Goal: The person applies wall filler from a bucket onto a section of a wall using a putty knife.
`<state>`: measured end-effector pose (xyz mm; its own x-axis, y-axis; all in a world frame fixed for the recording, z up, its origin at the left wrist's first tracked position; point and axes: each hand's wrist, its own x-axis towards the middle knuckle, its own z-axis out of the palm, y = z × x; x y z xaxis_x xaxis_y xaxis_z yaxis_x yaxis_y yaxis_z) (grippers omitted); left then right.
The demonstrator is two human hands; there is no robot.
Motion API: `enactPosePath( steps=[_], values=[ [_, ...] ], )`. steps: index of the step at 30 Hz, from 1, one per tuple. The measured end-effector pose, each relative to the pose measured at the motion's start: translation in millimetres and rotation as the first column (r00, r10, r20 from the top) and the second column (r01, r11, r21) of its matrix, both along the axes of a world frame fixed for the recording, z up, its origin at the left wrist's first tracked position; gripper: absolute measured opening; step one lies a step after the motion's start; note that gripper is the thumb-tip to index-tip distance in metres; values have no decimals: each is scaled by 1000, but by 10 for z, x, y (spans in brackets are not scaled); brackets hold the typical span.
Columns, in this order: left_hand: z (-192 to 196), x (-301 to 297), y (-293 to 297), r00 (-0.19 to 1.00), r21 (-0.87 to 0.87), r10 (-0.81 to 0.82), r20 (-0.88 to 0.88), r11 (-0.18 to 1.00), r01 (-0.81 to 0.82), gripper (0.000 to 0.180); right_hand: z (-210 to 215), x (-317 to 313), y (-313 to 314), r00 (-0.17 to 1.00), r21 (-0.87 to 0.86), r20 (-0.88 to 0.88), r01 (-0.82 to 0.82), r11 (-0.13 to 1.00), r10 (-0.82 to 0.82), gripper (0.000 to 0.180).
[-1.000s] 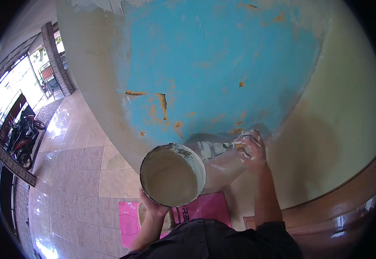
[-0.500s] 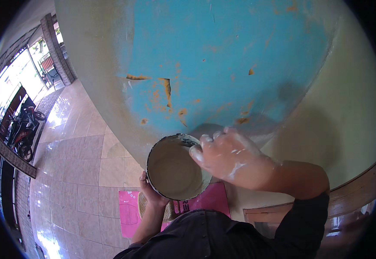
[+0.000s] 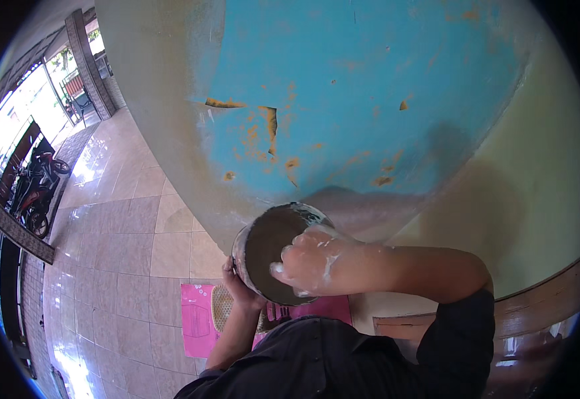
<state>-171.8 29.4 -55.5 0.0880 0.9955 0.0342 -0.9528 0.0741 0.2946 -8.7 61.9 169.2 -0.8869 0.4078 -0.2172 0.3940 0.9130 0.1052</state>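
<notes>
My left hand (image 3: 238,284) grips a round metal can (image 3: 251,234) from below and behind, holding it tilted in front of my chest. Its inside is smeared with pale paste. My right hand (image 3: 313,261), streaked with white paste, is curled over the can's mouth with its fingers dipping inside. What those fingers hold is hidden. Just beyond the can rises a blue painted wall (image 3: 383,86) with chipped patches (image 3: 270,126) showing orange-brown underneath.
A pale yellow-green wall section (image 3: 503,219) adjoins the blue on the right. Below lies a glossy tiled floor (image 3: 124,246) with a pink mat (image 3: 200,322) by my feet. A wooden ledge (image 3: 543,299) curves at lower right. A parked motorbike (image 3: 34,193) stands far left.
My right hand left the wall at the lower edge of the blue paint and came back down over the can's mouth. The can has stayed in my left hand, tilting slightly.
</notes>
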Motion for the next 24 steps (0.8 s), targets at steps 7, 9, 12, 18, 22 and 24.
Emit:
enactPosePath(
  steps=[7,9,12,18,22,24],
  values=[
    [-68,-7,52,998,-38,-37,55,999,39,63,-22,-12,14,999,-122,14,-44,992,46,23],
    [-80,-12,61,999,-63,-42,35,997,44,62,-6,14,30,997,-204,-73,-15,979,1,24],
    [-161,-19,72,999,-64,0,33,998,2,62,-153,69,62,984,47,-179,9,999,-1,24],
    [-196,-21,74,998,-37,-51,34,998,52,60,-320,102,58,971,-57,-235,35,998,-47,22],
    [-155,10,78,1000,-77,-20,-7,997,19,60,-273,71,5,988,-127,-143,35,991,-53,19],
    [-140,4,51,998,-1,-66,23,998,66,60,-237,122,42,972,-77,-235,-8,997,-10,18]
  ],
)
